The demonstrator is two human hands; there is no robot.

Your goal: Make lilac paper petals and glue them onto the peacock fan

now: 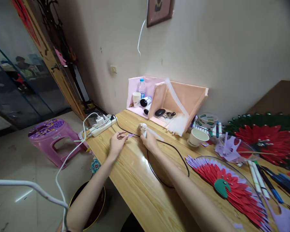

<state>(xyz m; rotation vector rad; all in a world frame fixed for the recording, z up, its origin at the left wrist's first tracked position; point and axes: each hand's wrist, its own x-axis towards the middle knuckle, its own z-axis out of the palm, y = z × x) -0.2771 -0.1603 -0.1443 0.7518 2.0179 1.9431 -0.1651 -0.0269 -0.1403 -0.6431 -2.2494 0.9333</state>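
Observation:
My right hand (pixel 148 139) is closed around a white glue gun (pixel 143 129) held over the wooden table (pixel 140 190); its black cord (pixel 174 151) loops across the tabletop. My left hand (pixel 117 141) rests beside it, fingers pinched on a small purple paper piece (pixel 130 135) lying on the wood. The two hands are close together, near the table's far left end.
A white power strip (pixel 101 126) lies at the table's left end, above a purple plastic stool (pixel 50 135). Pink fabric boxes (pixel 176 100) hold a bottle and cups. A white cup (pixel 197 138), red paper peacock (pixel 227 182), paper sticks and a bin (pixel 96 199) surround me.

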